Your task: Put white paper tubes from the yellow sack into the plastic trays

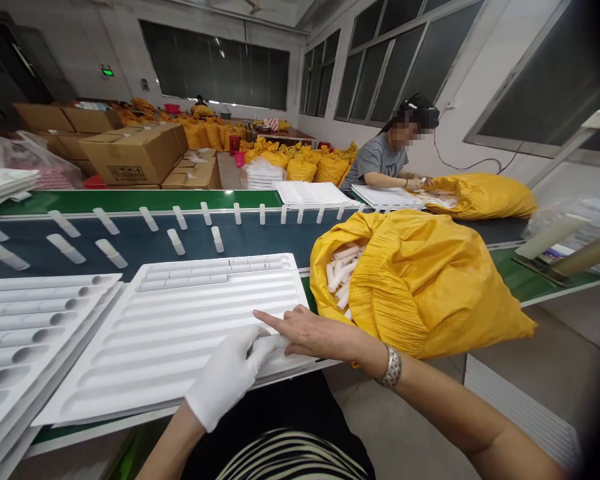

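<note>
My left hand (pixel 235 367), in a white glove, is at the front edge of a white ridged tray (pixel 145 347). Its fingers are curled, and what lies inside them, if anything, is hidden. Bare, with a metal bracelet (pixel 392 367) at the wrist, my right hand (pixel 305 331) crosses over the tray's right side against the left glove's fingers. Its index finger stretches out to the left; the other fingers are partly bent. Several short white tubes (pixel 185 275) lie end to end in the tray's far grooves. More white tubes (pixel 341 275) show in the mouth of a yellow sack (pixel 420 287) to the right.
A stack of filled trays (pixel 25 333) stands at the left. White tubes (pixel 111 253) rest in rows on the dark conveyor belt (pixel 145 250). Across the belt, a co-worker (pixel 380 160) handles things beside another yellow sack (pixel 495 193). Cardboard boxes (pixel 135 157) stand behind.
</note>
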`<state>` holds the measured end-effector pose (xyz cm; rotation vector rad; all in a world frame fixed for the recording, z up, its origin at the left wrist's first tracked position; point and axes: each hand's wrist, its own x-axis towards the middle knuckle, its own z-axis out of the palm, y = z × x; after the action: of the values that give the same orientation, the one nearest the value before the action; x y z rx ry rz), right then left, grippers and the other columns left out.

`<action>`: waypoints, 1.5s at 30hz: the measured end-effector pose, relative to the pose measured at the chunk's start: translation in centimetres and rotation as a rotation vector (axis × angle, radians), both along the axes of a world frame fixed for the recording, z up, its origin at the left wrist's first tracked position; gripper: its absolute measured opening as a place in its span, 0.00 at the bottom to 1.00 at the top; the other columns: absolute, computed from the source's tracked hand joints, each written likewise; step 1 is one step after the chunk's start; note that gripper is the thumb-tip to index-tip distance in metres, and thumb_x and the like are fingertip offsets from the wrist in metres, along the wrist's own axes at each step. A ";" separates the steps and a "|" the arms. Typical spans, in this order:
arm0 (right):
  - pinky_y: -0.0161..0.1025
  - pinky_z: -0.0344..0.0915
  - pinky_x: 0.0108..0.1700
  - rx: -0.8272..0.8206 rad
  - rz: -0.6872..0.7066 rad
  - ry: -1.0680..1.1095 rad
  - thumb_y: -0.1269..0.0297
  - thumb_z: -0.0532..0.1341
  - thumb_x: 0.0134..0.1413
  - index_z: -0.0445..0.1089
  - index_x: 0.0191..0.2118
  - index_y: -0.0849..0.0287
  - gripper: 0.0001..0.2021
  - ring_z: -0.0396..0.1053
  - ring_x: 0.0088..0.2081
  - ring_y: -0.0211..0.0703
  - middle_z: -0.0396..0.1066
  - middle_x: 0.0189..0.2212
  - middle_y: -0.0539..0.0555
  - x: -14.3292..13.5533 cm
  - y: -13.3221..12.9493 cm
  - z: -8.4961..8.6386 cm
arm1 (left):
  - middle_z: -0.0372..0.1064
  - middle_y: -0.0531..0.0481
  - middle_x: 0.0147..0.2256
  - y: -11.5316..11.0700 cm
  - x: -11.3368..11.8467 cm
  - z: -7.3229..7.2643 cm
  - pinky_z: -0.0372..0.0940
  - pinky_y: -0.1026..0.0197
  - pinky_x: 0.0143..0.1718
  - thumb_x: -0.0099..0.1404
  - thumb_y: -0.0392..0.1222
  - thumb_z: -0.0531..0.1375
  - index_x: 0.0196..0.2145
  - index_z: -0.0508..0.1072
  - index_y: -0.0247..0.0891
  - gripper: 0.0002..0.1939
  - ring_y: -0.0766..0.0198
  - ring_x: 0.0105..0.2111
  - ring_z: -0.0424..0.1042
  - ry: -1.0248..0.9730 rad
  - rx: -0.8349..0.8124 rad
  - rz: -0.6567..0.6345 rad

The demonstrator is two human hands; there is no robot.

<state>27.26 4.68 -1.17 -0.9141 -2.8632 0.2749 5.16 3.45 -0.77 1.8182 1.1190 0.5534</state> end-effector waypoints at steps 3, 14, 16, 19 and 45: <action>0.47 0.65 0.51 -0.053 -0.098 0.117 0.68 0.64 0.64 0.37 0.74 0.53 0.43 0.65 0.43 0.50 0.68 0.40 0.55 -0.8 -0.4 -0.4 | 0.77 0.49 0.36 0.3 -0.4 -0.4 0.64 0.58 0.42 0.69 0.49 0.53 0.37 0.78 0.39 0.16 0.56 0.37 0.72 -0.019 -0.054 0.018; 0.42 0.66 0.49 -0.118 -0.226 0.427 0.52 0.60 0.68 0.67 0.50 0.57 0.14 0.70 0.46 0.48 0.72 0.43 0.57 1.0 -1.0 0.2 | 0.69 0.53 0.30 -0.4 -1.6 0.7 0.58 0.63 0.30 0.67 0.56 0.57 0.46 0.77 0.41 0.19 0.64 0.28 0.61 -0.170 -0.199 0.101; 0.38 0.65 0.44 -0.162 -0.244 0.427 0.52 0.58 0.69 0.69 0.45 0.58 0.14 0.71 0.41 0.46 0.72 0.38 0.55 1.3 -1.3 0.3 | 0.74 0.51 0.38 -0.6 -1.7 0.4 0.63 0.62 0.35 0.66 0.52 0.59 0.47 0.77 0.43 0.17 0.62 0.33 0.67 -0.172 -0.134 0.126; 0.34 0.61 0.35 -0.286 -0.274 0.450 0.51 0.58 0.69 0.70 0.39 0.59 0.16 0.68 0.31 0.39 0.69 0.29 0.49 1.3 -1.7 0.7 | 0.77 0.50 0.41 -1.2 -1.6 -0.3 0.67 0.59 0.41 0.65 0.49 0.60 0.48 0.75 0.44 0.16 0.58 0.38 0.72 -0.183 -0.071 0.147; 0.42 0.65 0.45 -0.234 -0.540 0.271 0.61 0.51 0.72 0.67 0.45 0.60 0.11 0.70 0.41 0.48 0.71 0.40 0.56 9.8 0.6 1.9 | 0.75 0.50 0.35 15.2 0.8 3.5 0.67 0.59 0.39 0.62 0.48 0.63 0.37 0.76 0.38 0.11 0.57 0.36 0.72 0.171 0.372 0.269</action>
<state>37.09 5.32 0.71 -1.5111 -2.2645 0.6210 5.95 18.62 2.73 2.0740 1.4666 0.8197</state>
